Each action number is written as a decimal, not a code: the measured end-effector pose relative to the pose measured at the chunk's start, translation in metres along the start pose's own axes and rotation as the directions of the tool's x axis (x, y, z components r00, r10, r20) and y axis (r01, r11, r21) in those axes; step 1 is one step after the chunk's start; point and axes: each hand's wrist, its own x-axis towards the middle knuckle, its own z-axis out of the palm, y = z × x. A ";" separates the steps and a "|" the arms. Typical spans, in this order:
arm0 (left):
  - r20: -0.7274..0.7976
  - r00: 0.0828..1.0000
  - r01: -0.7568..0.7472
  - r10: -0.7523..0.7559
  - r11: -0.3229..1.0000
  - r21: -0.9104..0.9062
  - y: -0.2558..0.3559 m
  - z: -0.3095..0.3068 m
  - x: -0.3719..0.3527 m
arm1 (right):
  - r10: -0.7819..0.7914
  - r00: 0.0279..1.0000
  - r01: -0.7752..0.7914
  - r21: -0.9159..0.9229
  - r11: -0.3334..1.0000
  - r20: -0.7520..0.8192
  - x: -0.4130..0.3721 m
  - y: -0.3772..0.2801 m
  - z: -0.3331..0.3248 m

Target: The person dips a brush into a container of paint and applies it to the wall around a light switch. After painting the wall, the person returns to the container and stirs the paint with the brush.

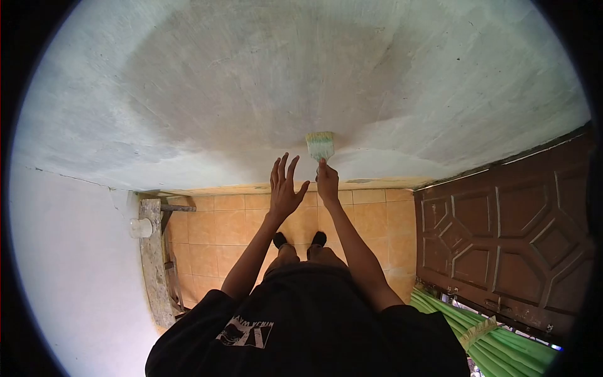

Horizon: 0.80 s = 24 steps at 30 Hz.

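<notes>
My right hand (pixel 327 182) grips the handle of a wide paintbrush (pixel 320 145), whose pale bristles press against the grey plastered wall (pixel 264 81) low down, just above the floor line. My left hand (pixel 284 186) is beside it, held flat with its fingers spread, holding nothing, close to or resting on the wall. Both arms reach forward from my black shirt. My two feet (pixel 300 239) in dark shoes stand on the orange tiled floor (pixel 220 239) below the hands.
A carved brown wooden door (pixel 509 232) stands at the right. Green fabric (pixel 496 345) bunches at the lower right. At the left, a rough plank (pixel 153 264) carries a small white cup (pixel 141 227) beside a white wall (pixel 69 270).
</notes>
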 end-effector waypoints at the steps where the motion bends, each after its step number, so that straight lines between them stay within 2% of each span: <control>1: -0.004 1.000 0.002 -0.002 1.000 -0.002 0.002 0.001 0.000 | 0.020 1.000 -0.020 -0.051 0.999 0.002 0.001 0.002 -0.002; 4: -0.017 1.000 0.009 -0.009 1.000 -0.007 0.007 0.002 -0.001 | 0.087 0.995 -0.083 -0.096 0.992 0.040 -0.016 0.019 -0.012; 8: -0.039 0.999 0.017 -0.019 0.999 -0.049 0.016 -0.001 -0.009 | 0.101 0.994 -0.102 0.021 0.995 0.051 -0.036 0.031 -0.023; 10: -0.060 0.997 0.038 -0.044 0.994 -0.102 0.023 -0.005 -0.015 | 0.112 0.992 -0.115 0.051 0.992 0.058 -0.044 0.015 -0.031; 13: -0.095 0.984 0.128 -0.152 0.966 -0.226 0.031 -0.015 -0.026 | 0.057 0.993 -0.073 0.159 0.985 0.100 -0.052 -0.011 -0.039; 15: -0.120 0.956 0.214 -0.268 0.916 -0.338 0.034 -0.023 -0.035 | -0.038 0.995 0.027 0.120 0.992 0.093 -0.055 -0.024 -0.038; 16: -0.153 0.952 0.193 -0.266 0.907 -0.375 0.033 -0.028 -0.040 | -0.084 0.992 0.074 0.102 0.992 0.097 -0.058 -0.031 -0.036; 18: -0.213 0.941 0.148 -0.263 0.885 -0.442 0.029 -0.039 -0.051 | -0.097 0.980 0.070 0.158 0.985 0.172 -0.067 -0.049 -0.030; 21: -0.141 0.917 0.259 -0.373 0.825 -0.502 0.029 -0.067 -0.065 | -0.118 0.957 0.064 0.202 0.977 0.265 -0.079 -0.077 -0.015; 24: -0.160 0.904 0.269 -0.397 0.818 -0.508 0.025 -0.094 -0.080 | -0.118 0.924 0.043 0.208 0.977 0.362 -0.098 -0.100 0.009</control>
